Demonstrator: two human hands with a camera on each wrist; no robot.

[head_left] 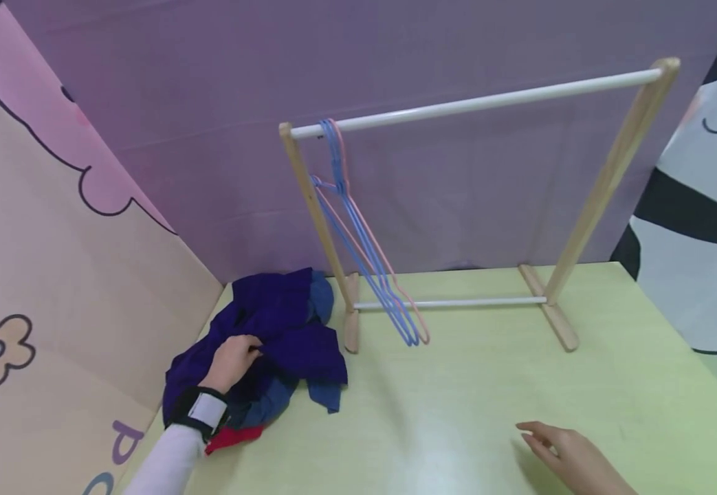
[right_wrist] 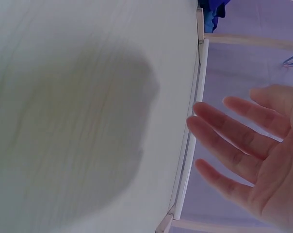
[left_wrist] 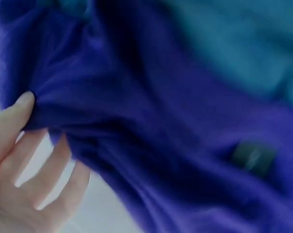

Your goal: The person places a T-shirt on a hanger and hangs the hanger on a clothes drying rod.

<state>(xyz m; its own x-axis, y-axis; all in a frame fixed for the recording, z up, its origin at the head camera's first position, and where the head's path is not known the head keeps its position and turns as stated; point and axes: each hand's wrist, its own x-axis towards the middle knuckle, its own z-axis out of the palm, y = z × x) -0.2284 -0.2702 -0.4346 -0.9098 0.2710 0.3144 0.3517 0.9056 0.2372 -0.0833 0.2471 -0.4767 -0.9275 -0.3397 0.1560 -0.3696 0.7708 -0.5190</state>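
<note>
A dark purple-blue garment [head_left: 284, 309] lies crumpled on top of a clothes pile at the table's left side. My left hand [head_left: 232, 361] pinches a fold of it between thumb and fingers; the left wrist view shows the pinched cloth [left_wrist: 88, 92] and a small dark label [left_wrist: 253, 158] on it. What type of garment it is, I cannot tell. My right hand [head_left: 571, 454] hovers over the table's front right, fingers relaxed and slightly bent, holding nothing. In the right wrist view its fingers [right_wrist: 229, 145] are spread.
A rack with wooden posts [head_left: 612, 185] and a white rail [head_left: 482, 104] stands at the back. Several blue and pink hangers [head_left: 370, 240] hang at its left end. Under the purple garment lie blue cloth [head_left: 271, 402] and red cloth [head_left: 234, 438]. A wall panel [head_left: 73, 275] borders the left.
</note>
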